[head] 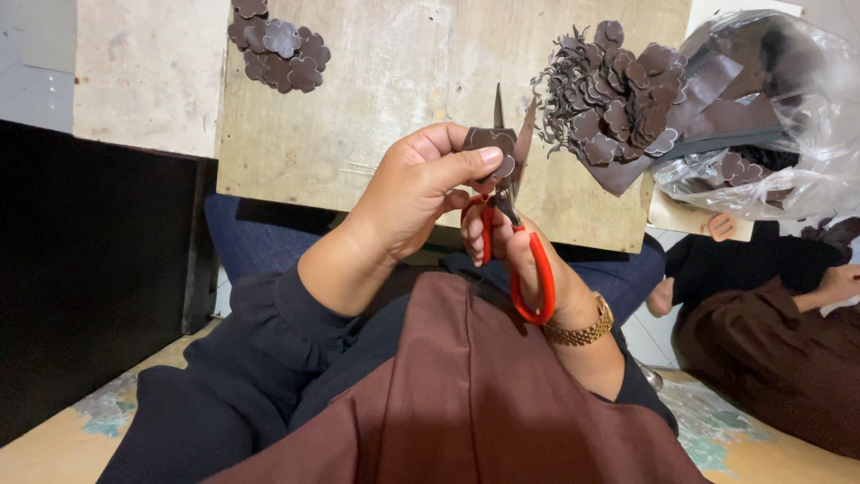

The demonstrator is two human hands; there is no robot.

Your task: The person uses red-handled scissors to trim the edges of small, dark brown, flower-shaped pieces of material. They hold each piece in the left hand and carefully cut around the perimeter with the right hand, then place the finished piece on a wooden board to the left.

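Brown cloth over the lap, nearest the camera, with dark sleeves on either side.

Left hand: thumb and fingers pinched together on a small dark brown flower-shaped piece, held upright just above the lap, at the near edge of the board.

Right hand: fingers closed through the red handles of scissors; gold watch at the wrist. Blades point up and stand slightly apart, touching the held piece at its right edge.

Wooden board: worn, pale, lying far of the hands.

Small heap of cut flower shapes: far left on the board, well apart from the hands.

Large heap of flower shapes and offcuts: far right on the board, near the blade tips.

Clear plastic bag: right of the large heap, holding dark strips and more shapes.

Second person: seated at right, brown clothing, only part in view.

Risk, as a judgement: the left thumb sits very close to the blades, so a hasty closing could nick it; the piece is small and held by a narrow margin, so it could twist and the cut stray into a petal.
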